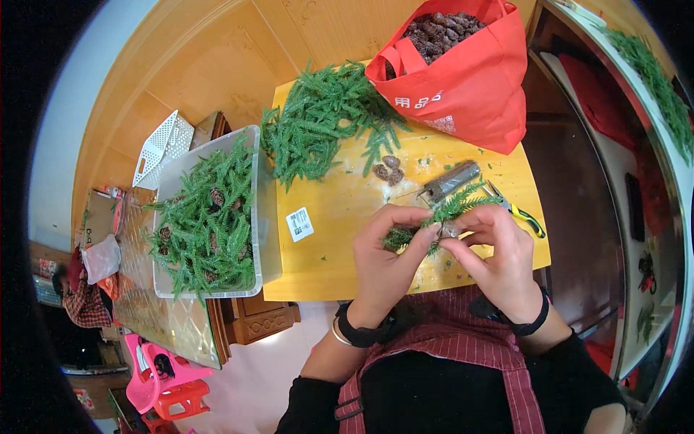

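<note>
Sprig, possibly wired, sits in left hand and right hand.

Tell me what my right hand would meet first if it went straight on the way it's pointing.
Probably the green sprig right in front of it, then your left hand just beyond; depth between them is hard to judge.

Clock positions run from the tabletop's centre, as I view it. Tabletop: smooth, slightly glossy. 1 o'clock: bag, matt fabric; cones, rough, woody. 3 o'clock: sprig, plastic-looking needles; pliers, metal head. 9 o'clock: tub, smooth translucent plastic. 6 o'clock: apron, matt cloth
</note>
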Demonstrator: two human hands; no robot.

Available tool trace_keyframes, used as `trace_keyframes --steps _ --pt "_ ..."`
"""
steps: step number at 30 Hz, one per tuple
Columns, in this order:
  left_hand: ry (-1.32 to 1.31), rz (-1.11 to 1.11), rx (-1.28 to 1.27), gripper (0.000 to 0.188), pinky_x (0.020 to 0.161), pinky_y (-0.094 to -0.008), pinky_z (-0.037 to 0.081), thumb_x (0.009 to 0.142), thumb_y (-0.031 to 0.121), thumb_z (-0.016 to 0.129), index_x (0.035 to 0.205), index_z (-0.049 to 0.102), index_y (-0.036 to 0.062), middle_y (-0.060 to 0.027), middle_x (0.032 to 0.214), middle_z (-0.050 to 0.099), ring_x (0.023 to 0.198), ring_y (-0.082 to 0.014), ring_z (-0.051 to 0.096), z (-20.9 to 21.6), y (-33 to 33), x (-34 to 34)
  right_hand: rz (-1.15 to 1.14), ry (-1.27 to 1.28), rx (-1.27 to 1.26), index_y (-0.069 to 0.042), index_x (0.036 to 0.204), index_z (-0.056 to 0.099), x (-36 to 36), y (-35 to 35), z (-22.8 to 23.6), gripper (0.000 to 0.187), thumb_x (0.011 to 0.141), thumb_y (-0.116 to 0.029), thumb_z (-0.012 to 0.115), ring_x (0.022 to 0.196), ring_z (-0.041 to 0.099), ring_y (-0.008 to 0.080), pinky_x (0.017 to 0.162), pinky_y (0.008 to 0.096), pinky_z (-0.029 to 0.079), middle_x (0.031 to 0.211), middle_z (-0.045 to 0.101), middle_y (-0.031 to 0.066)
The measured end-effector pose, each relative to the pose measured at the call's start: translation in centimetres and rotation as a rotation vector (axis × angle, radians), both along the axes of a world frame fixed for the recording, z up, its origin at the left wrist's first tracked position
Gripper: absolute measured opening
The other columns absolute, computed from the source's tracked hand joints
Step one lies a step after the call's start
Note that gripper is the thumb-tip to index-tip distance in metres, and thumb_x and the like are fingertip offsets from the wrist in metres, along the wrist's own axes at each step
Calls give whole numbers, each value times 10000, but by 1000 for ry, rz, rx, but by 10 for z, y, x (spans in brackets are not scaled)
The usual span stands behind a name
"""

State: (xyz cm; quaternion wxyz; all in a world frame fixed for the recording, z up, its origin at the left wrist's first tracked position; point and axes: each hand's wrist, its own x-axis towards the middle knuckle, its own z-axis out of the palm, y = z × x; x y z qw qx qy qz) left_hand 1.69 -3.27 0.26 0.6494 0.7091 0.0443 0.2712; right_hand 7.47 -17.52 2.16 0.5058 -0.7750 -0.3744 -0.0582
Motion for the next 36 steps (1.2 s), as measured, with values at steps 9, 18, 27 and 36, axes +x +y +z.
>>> trace_keyframes --steps 9,18,27,36 --pt "11 -27 20 127 605 -187 391 744 -48 620 864 604 -11 -38 796 556 702 -77 507 4 3 0 7 -26 7 28 907 474 2 1 1 316 693 14 706 746 633 155 603 237 526 820 605 104" --pt "-35 -105 -28 133 800 -267 445 734 -36 649 851 591 -9 -115 941 607 903 -175 573 3 4 2 -26 -11 162 10 910 498 2 4 -4 332 681 -53 730 667 638 163 576 250 539 756 613 96" --pt "-42 -146 11 188 807 -315 465 678 -64 692 816 581 -2 -135 925 616 907 -208 591 0 4 -3 98 18 78 10 999 420 6 -7 0 463 670 -33 742 744 628 151 629 247 529 830 596 106" --pt "-116 -174 244 180 720 -312 504 674 -70 683 820 605 -1 -154 860 643 826 -233 635 9 7 -10 277 -313 -130 -6 949 567 37 -10 50 437 629 -238 753 864 579 261 772 342 443 942 590 112"
